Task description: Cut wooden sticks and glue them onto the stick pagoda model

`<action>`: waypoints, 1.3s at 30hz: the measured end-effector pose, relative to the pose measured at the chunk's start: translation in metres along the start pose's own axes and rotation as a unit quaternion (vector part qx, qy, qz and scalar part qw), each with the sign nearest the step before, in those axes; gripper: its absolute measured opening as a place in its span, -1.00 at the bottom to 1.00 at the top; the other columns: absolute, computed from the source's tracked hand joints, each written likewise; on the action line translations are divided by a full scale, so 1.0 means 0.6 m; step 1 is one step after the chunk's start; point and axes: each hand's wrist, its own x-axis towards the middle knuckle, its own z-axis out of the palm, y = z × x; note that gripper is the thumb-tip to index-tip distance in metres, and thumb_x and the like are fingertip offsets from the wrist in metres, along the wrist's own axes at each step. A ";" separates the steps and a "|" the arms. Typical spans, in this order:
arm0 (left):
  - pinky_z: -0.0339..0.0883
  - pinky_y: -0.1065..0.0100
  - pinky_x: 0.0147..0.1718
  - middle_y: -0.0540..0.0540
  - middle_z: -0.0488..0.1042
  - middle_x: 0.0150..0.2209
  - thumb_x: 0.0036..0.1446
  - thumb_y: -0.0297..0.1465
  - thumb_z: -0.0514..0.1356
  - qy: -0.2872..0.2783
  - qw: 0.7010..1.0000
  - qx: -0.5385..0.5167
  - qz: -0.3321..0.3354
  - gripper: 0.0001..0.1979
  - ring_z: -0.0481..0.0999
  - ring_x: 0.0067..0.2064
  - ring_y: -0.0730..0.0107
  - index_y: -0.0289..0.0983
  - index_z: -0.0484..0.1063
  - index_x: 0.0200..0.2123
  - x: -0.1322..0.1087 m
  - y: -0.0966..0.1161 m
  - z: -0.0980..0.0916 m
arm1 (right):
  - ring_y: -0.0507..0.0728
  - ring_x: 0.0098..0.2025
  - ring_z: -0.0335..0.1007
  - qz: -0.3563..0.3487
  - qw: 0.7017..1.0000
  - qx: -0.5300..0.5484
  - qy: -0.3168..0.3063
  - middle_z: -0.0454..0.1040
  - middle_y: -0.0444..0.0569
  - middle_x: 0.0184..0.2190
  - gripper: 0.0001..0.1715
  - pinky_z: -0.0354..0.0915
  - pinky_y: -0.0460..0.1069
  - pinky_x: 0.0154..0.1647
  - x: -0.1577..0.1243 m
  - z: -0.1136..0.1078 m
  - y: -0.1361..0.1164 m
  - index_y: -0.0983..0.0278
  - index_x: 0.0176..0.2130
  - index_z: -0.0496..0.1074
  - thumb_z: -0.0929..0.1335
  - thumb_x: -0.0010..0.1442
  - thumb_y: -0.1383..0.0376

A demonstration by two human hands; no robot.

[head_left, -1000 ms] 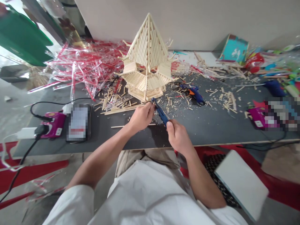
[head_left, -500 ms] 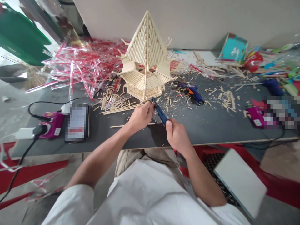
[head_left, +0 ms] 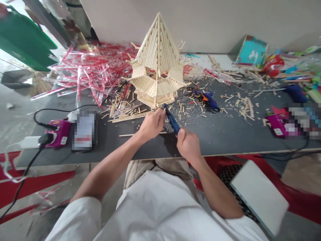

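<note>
My right hand [head_left: 188, 144] is closed round the lower end of a long blue hand tool [head_left: 172, 121]; it looks like a cutter or pliers, but its kind is not clear. The tool slants up and left, so that its head meets the fingertips of my left hand [head_left: 152, 124]. Those fingers are pinched together, and what is between them is too small to make out. Just beyond both hands stands a tiered tower model [head_left: 158, 50] of pale wooden sticks, with a pointed roof. A single thin stick [head_left: 127, 135] lies on the table, passing beneath my left wrist.
Stick offcuts litter the dark table [head_left: 225, 134]. A blue glue gun [head_left: 209, 101] lies at right. Red and clear plastic wrappers [head_left: 95, 67] are heaped at back left. A phone [head_left: 84, 130] and a purple power socket [head_left: 59, 134] with cables sit at left, another purple socket [head_left: 277, 124] at right.
Both hands and the blue tool keep nearly the same place before the tower. The whole view has shifted slightly.
</note>
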 end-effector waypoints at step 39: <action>0.24 0.53 -0.61 0.12 0.32 -0.73 0.37 -0.40 0.07 -0.045 0.996 -0.062 -0.054 -0.64 0.45 -0.68 0.51 -0.23 0.21 -0.54 0.013 0.005 -0.015 | 0.14 -0.41 0.36 0.052 0.995 -0.064 0.054 0.57 0.15 -0.31 -0.47 -0.11 0.06 -0.36 -0.019 0.001 -0.011 0.31 -0.27 0.44 0.11 0.55 0.12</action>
